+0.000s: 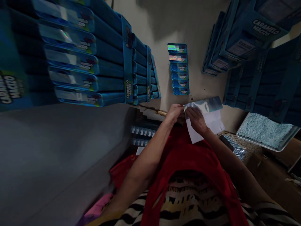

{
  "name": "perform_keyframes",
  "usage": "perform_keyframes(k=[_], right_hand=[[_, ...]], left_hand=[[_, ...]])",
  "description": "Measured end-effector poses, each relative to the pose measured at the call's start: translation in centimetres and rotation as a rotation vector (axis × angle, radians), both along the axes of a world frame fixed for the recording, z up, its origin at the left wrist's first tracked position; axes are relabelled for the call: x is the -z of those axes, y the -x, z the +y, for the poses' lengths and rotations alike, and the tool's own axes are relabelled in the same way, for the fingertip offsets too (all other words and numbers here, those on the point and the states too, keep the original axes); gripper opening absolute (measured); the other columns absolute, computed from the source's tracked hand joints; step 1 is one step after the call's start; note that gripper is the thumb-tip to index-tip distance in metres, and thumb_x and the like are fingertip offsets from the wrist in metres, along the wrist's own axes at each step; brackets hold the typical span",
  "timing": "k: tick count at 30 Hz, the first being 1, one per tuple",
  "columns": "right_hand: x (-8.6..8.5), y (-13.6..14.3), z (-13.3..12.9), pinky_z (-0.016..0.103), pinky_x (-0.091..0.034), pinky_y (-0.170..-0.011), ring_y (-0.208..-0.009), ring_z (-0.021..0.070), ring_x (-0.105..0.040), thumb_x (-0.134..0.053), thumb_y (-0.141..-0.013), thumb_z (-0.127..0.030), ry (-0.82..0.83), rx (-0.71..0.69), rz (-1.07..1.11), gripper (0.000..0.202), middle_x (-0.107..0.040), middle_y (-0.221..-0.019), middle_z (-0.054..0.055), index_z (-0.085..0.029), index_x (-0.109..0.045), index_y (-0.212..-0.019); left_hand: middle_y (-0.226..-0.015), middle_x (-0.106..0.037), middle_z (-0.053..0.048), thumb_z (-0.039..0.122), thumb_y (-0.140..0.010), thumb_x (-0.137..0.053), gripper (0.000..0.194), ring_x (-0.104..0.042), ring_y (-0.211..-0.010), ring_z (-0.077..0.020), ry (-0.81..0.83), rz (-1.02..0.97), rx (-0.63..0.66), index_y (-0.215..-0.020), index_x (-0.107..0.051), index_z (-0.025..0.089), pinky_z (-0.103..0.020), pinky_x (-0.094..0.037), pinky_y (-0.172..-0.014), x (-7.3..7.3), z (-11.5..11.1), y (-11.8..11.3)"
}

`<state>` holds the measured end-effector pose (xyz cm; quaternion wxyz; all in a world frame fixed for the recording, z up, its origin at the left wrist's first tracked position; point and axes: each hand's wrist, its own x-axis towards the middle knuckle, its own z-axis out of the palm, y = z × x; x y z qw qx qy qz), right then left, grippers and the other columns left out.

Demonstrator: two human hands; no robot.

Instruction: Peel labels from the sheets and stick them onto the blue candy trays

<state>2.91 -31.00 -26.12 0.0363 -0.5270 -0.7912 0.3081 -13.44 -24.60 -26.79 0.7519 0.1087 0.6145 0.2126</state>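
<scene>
A shiny, reflective strip (210,104) lies over a white sheet (213,121) at the table's near edge. My left hand (174,113) is closed at the strip's left end, its fingertips pinched together; what lies between them is too small to tell. My right hand (196,118) presses on the strip and the sheet near their left end, fingers close together. Just beyond my hands, a column of small blue packets (180,76) lies on the pale table (197,89). The upper two packets carry shiny stickers.
Tall stacks of blue boxes (110,62) stand at the left, and more blue boxes (244,47) at the right. A metal tray (282,145) of pale blue pieces sits at the right. Small packs (143,131) lie below the table's left edge.
</scene>
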Motion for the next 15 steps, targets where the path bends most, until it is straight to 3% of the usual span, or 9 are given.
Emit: perform_keyframes(k=[4,7,11,15], right_hand=[[-1.7,-0.3,-0.6,0.045,-0.044,-0.107,-0.121,0.0284,-0.061,-0.049,-0.107,-0.028,-0.063,0.075,-0.029,0.032,-0.075,-0.121,0.013,-0.021,-0.071,-0.129],[-2.9,0.3,0.6,0.042,-0.043,-0.091,-0.106,0.0292,-0.060,-0.047,-0.109,-0.038,-0.059,0.160,-0.134,0.041,-0.073,-0.115,0.015,-0.019,-0.063,-0.142],[-3.2,1.1,2.8,0.042,-0.037,-0.088,-0.102,0.0302,-0.057,-0.042,-0.110,-0.033,-0.042,0.085,-0.241,0.041,-0.071,-0.110,0.014,-0.022,-0.062,-0.144],[-2.9,1.2,2.7,0.043,-0.034,-0.091,-0.100,0.0287,-0.056,-0.044,-0.108,-0.021,-0.026,0.008,-0.251,0.039,-0.072,-0.102,0.013,-0.019,-0.065,-0.141]], left_hand=[[-0.070,-0.072,-0.003,0.028,-0.073,-0.081,0.018,-0.067,-0.061,-0.0150,0.050,-0.046,0.047,-0.078,-0.070,0.015,-0.027,-0.058,-0.064,-0.3,0.2,0.5],[-0.074,-0.073,-0.003,0.030,-0.074,-0.083,0.021,-0.069,-0.064,-0.0149,0.017,-0.080,0.054,-0.083,-0.073,0.015,-0.029,-0.059,-0.070,-0.7,0.0,0.4],[-0.073,-0.072,-0.003,0.028,-0.077,-0.080,0.015,-0.067,-0.064,-0.0136,-0.027,-0.060,0.038,-0.083,-0.074,0.015,-0.025,-0.056,-0.067,-0.8,-0.6,-0.2],[-0.064,-0.067,-0.002,0.023,-0.080,-0.074,0.009,-0.063,-0.057,-0.0128,-0.015,-0.018,0.020,-0.078,-0.073,0.015,-0.023,-0.052,-0.060,-0.5,-0.6,-0.6]])
